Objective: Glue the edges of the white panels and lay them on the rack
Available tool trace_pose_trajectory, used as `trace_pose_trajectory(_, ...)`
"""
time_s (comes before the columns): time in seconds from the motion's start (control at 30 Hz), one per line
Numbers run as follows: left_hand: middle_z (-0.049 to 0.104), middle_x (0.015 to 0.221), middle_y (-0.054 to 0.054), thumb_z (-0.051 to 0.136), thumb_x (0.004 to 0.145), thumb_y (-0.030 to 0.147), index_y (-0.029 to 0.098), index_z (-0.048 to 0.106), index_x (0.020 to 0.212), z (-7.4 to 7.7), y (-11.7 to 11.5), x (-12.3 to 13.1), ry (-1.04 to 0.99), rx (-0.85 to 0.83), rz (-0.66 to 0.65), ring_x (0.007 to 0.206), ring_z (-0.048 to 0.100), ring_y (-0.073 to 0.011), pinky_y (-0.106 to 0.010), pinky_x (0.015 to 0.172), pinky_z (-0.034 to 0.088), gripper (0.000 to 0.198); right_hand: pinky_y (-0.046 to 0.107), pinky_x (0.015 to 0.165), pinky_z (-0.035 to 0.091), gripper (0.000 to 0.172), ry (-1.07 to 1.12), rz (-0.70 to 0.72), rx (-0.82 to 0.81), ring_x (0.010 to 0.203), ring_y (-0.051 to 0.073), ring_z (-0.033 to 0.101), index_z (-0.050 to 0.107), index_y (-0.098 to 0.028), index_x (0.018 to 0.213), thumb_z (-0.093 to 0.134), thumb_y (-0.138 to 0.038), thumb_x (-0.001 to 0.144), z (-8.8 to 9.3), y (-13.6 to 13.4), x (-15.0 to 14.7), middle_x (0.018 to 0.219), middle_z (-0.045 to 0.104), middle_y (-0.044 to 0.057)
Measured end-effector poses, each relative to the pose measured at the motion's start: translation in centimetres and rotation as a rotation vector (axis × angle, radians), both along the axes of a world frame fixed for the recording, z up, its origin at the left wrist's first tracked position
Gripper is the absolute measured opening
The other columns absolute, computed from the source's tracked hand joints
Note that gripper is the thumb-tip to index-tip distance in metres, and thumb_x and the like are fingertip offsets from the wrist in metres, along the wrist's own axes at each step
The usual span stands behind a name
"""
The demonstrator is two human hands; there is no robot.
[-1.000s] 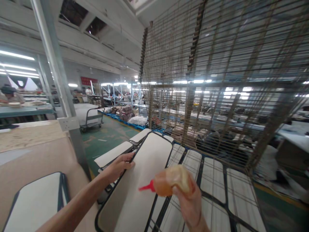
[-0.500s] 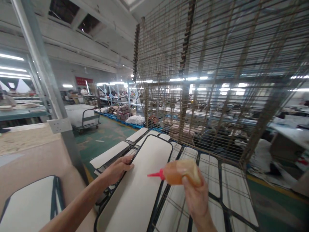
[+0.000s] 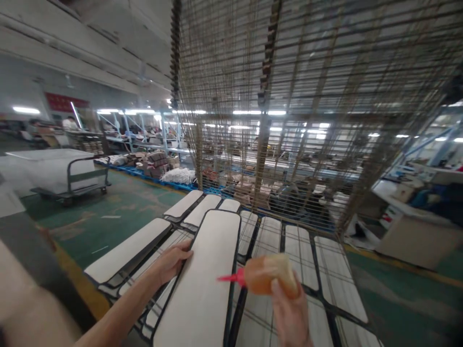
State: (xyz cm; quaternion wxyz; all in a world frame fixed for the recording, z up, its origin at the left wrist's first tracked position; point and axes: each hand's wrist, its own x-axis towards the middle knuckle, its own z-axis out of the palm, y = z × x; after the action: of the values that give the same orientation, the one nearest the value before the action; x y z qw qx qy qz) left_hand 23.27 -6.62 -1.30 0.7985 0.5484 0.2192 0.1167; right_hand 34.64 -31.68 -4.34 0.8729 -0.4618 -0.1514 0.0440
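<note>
My right hand [image 3: 289,313] is closed round an orange squeeze bottle [image 3: 267,275] with a red nozzle that points left. The bottle hangs above a long white panel with a black rim [image 3: 202,284]. My left hand [image 3: 172,261] grips the left edge of that panel, thumb on top. The panel lies on a wire rack shelf [image 3: 285,270] among several similar white panels.
A tall stack of raised wire rack shelves [image 3: 307,96] rises behind the panels. More white panels [image 3: 126,250] lie to the left. A cart [image 3: 68,176] stands on the green floor at the left. Piled goods on a blue pallet [image 3: 155,166] and workbenches fill the background.
The view has swung right, so the steel post and the left table have left the frame. Both hands keep their hold on the panel and the bottle.
</note>
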Motion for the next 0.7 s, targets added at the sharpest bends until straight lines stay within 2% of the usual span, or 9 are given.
trace_pose_trajectory(0.1, 0.072, 0.082, -0.005, 0.071, 0.062, 0.012, 0.015, 0.063, 0.108, -0.4, 1.0, 0.8, -0.020, -0.042, -0.034, 0.070, 0.067, -0.0182, -0.024, 0.063, 0.050, 0.047, 0.041, 0.085, 0.049, 0.049, 0.054, -0.103, 0.076, 0.083, 0.021, 0.064, 0.062, -0.019, 0.098, 0.079, -0.029, 0.054, 3.0, 2.3, 3.7, 0.089, 0.069, 0.003)
trace_pose_trajectory(0.17, 0.072, 0.083, -0.005, 0.071, 0.062, 0.012, 0.015, 0.063, 0.107, -0.6, 1.6, 1.4, -0.032, -0.067, -0.051, 0.071, 0.067, -0.0177, -0.023, 0.063, 0.050, 0.045, 0.041, 0.086, 0.048, 0.051, 0.031, -0.124, 0.054, 0.084, 0.020, 0.063, 0.062, -0.019, 0.100, 0.080, -0.029, 0.053, 3.2, 3.7, 5.0, 0.090, 0.068, 0.002)
trace_pose_trajectory(0.23, 0.072, 0.081, -0.005, 0.070, 0.062, 0.012, 0.015, 0.063, 0.106, -0.7, 2.4, 1.9, -0.027, -0.078, -0.047, 0.071, 0.067, -0.0180, -0.023, 0.062, 0.049, 0.045, 0.039, 0.082, 0.050, 0.050, 0.022, -0.094, -0.006, 0.080, 0.020, 0.063, 0.063, -0.019, 0.099, 0.080, -0.030, 0.053, 1.9, 4.5, 4.8, 0.088, 0.069, 0.002)
trace_pose_trajectory(0.37, 0.072, 0.076, -0.004, 0.062, 0.059, 0.009, 0.014, 0.063, 0.105, -1.4, 4.3, 2.8, 0.033, -0.051, 0.033, 0.065, 0.066, -0.0184, -0.025, 0.061, 0.050, 0.047, 0.037, 0.070, 0.054, 0.048, 0.070, 0.144, -0.132, 0.075, 0.024, 0.066, 0.066, -0.018, 0.096, 0.081, -0.031, 0.052, -2.2, 4.2, 2.3, 0.084, 0.071, 0.007)
trace_pose_trajectory(0.4, 0.072, 0.076, -0.004, 0.059, 0.058, 0.009, 0.014, 0.063, 0.104, -1.8, 4.7, 2.9, 0.041, -0.048, 0.038, 0.065, 0.066, -0.0187, -0.026, 0.061, 0.050, 0.047, 0.037, 0.069, 0.054, 0.046, 0.106, 0.159, -0.130, 0.075, 0.025, 0.066, 0.067, -0.019, 0.093, 0.081, -0.032, 0.052, -2.9, 3.9, 1.9, 0.083, 0.071, 0.008)
trace_pose_trajectory(0.5, 0.071, 0.076, -0.005, 0.052, 0.056, 0.010, 0.013, 0.064, 0.102, -3.8, 4.8, 3.5, 0.012, -0.023, -0.027, 0.066, 0.065, -0.0203, -0.027, 0.059, 0.049, 0.047, 0.038, 0.071, 0.055, 0.031, 0.227, 0.021, -0.124, 0.078, 0.026, 0.067, 0.069, -0.020, 0.081, 0.079, -0.038, 0.057, -3.3, 2.5, 2.5, 0.081, 0.072, 0.006)
trace_pose_trajectory(0.57, 0.070, 0.076, -0.005, 0.051, 0.053, 0.008, 0.011, 0.065, 0.101, -5.6, 4.1, 4.2, -0.029, 0.024, -0.090, 0.066, 0.064, -0.0210, -0.028, 0.058, 0.048, 0.049, 0.040, 0.074, 0.055, 0.031, 0.258, -0.089, -0.130, 0.083, 0.026, 0.066, 0.069, -0.022, 0.083, 0.075, -0.042, 0.061, -3.0, 1.1, 4.1, 0.085, 0.072, 0.005)
trace_pose_trajectory(0.63, 0.070, 0.079, -0.006, 0.050, 0.050, 0.006, 0.011, 0.064, 0.102, -7.7, 3.0, 5.4, -0.072, 0.072, -0.136, 0.067, 0.064, -0.0221, -0.029, 0.058, 0.048, 0.054, 0.042, 0.075, 0.055, 0.033, 0.257, -0.137, -0.138, 0.086, 0.027, 0.065, 0.068, -0.026, 0.091, 0.073, -0.044, 0.064, -2.9, -0.8, 6.0, 0.089, 0.071, 0.003)
trace_pose_trajectory(0.7, 0.069, 0.088, -0.008, 0.048, 0.048, 0.005, 0.011, 0.062, 0.105, -9.7, 1.9, 7.0, -0.096, 0.140, -0.143, 0.075, 0.064, -0.0249, -0.031, 0.063, 0.049, 0.059, 0.042, 0.068, 0.057, 0.030, 0.278, -0.148, -0.165, 0.081, 0.027, 0.066, 0.069, -0.028, 0.086, 0.073, -0.046, 0.063, -3.4, -3.1, 7.7, 0.084, 0.072, 0.002)
